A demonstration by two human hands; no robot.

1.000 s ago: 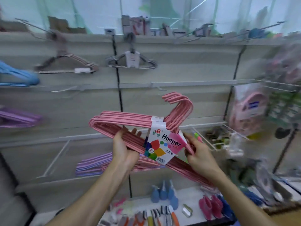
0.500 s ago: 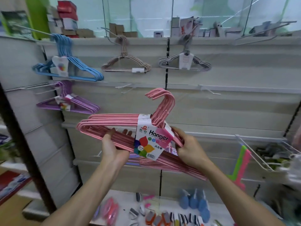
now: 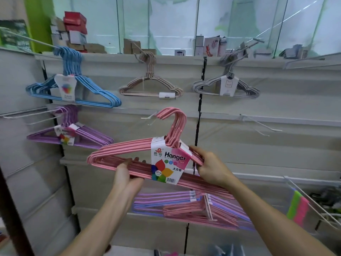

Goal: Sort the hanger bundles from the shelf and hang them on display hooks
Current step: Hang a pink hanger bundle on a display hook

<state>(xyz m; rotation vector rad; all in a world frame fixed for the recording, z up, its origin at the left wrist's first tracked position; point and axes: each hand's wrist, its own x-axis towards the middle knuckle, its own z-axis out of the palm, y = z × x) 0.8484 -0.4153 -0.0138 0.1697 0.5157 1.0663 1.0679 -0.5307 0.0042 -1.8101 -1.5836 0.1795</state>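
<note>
**Pink hanger bundle held up before the display wall**

The slatted display wall (image 3: 276,150) fills most of the view, pale grey with dark vertical seams and a ledge along its top that carries small boxes (image 3: 75,32). Wire display hooks jut from it; one bare hook (image 3: 150,117) sticks out just left of the pink bundle's curved tops, and whether they touch cannot be told.

Four bundles already hang on the wall. The blue bundle (image 3: 92,93) is at upper left, the purple bundle (image 3: 88,137) directly below it, the beige bundle (image 3: 150,87) at upper centre, and the grey bundle (image 3: 227,85) at upper right.

Lower down, a loose stack of purple and pink hangers (image 3: 184,204) lies flat on a shelf, behind and below the forearms.

The pink hanger bundle (image 3: 129,150) is held upright in mid-air at the centre, hooks pointing up and curling left, in front of the wall and above the stack. A paper label (image 3: 168,161) reading "Hanger" wraps its neck.

The left hand (image 3: 125,174) is closed around the bundle's lower bar, fingertips showing above it. The right hand (image 3: 212,167) grips the right shoulder just beside the label, fingers curled over the wires.

At the far right, green and pink clips (image 3: 299,207) hang on a wire hook.
</note>
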